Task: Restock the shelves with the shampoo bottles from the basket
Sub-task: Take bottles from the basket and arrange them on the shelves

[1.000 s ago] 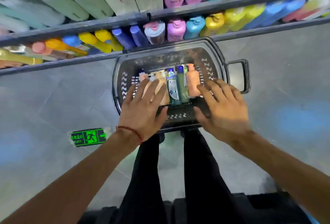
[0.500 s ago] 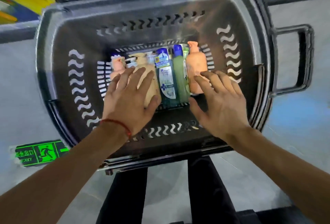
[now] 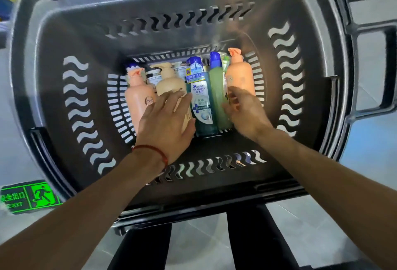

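A dark grey plastic basket [image 3: 71, 33] fills the view, with several shampoo bottles lying side by side on its bottom. From left: a peach pump bottle [image 3: 137, 100], a beige pump bottle [image 3: 169, 82], a teal Head & Shoulders bottle [image 3: 200, 102], a green bottle with a blue cap [image 3: 216, 89] and a second peach pump bottle [image 3: 240, 74]. My left hand [image 3: 165, 123] lies with straight fingers over the beige bottle. My right hand [image 3: 245, 110] reaches over the right peach bottle and the green one, fingers loosely bent, holding nothing that I can see.
The basket's handle [image 3: 386, 72] sticks out at the right. A green exit sign [image 3: 30, 196] is stuck on the grey floor at the lower left. Slivers of the shelf and coloured bottles show at the top corners. My dark trouser legs are below the basket.
The view has dropped much closer to the basket, and the shelves have left the frame. Both hands have gone from above the near rim down to the bottles on the bottom.
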A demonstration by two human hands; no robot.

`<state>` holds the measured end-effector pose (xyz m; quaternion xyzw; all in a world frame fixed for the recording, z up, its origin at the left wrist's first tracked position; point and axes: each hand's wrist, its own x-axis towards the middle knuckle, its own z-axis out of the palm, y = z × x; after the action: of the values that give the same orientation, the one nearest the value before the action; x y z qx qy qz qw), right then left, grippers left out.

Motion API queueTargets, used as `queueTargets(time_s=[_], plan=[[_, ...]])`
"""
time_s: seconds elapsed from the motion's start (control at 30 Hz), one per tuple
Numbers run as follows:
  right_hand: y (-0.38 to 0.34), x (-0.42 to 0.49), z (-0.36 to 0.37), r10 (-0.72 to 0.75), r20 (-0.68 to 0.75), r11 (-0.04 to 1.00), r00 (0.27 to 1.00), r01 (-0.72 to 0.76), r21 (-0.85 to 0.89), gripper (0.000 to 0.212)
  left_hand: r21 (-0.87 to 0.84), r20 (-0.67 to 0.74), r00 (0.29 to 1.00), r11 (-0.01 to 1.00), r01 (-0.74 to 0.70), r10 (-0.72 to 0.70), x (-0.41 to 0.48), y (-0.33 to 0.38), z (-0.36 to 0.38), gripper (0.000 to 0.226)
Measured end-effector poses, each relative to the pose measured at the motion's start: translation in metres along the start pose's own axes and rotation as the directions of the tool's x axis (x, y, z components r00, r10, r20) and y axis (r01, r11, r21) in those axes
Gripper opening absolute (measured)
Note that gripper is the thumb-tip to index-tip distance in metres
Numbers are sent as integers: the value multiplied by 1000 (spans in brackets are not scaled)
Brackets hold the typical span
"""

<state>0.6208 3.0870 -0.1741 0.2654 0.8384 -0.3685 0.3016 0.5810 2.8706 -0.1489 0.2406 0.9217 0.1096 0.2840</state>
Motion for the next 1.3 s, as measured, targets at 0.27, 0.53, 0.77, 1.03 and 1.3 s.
queueTargets(time_s=[0.27,0.53,0.77,1.03,1.3], plan=[[14,25,42,35,-100,989,994,-49,-138,65,58,24,997,996,75,-76,-7,-17,15,60],[16,27,40,10,-154,988,988,-34,-150,56,36,54,996,997,63,-65,-9,-18,21,60],[17,23,25,66,-96,998,993,-66,6,55,-6,45,997,998,61,-60,-11,-18,20,59],[7,17,27,81,-85,994,993,-75,76,60,-77,50,997,995,63,-59,-14,-20,20,59],[11,17,23,144,35,966,989,-149,212,54,-119,63,996,990,76,-69,-10,-29,21,62]])
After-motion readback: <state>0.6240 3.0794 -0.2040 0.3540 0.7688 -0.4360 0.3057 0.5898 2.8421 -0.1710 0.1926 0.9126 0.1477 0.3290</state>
